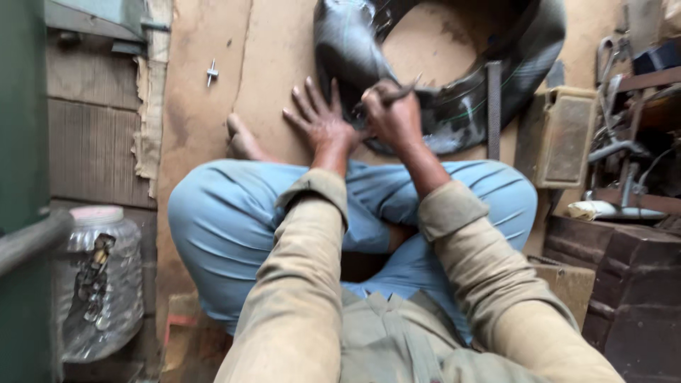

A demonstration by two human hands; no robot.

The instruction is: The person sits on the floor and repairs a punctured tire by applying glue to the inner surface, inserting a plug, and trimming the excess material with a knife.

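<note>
Both hands work at the near edge of a black rubber inner tube (454,106) that lies in a loop on the brown cardboard-covered floor (206,120). The left hand (320,120) is spread flat, fingers fanned, its palm pressing down just beside the tube's near-left curve. The right hand (392,113) is closed in a fist around a thin metal tool (397,93), whose tip sits on the rubber; the frame is blurred there, so what kind of tool it is cannot be told. The person sits cross-legged in light blue trousers (227,220), knees spread just short of the tube, one bare foot (245,142) to the tube's left. To do this well, it seems wise to keep the flat hand bearing down close to the tool so the rubber cannot creep, and to work with short, controlled strokes angled away from the spread fingers. A small metal bolt (211,71) lies well left of the tube; a dull metal box (559,135) stands against its right side, and a clear plastic jar (99,284) of small parts sits far off toward the near left.
</note>
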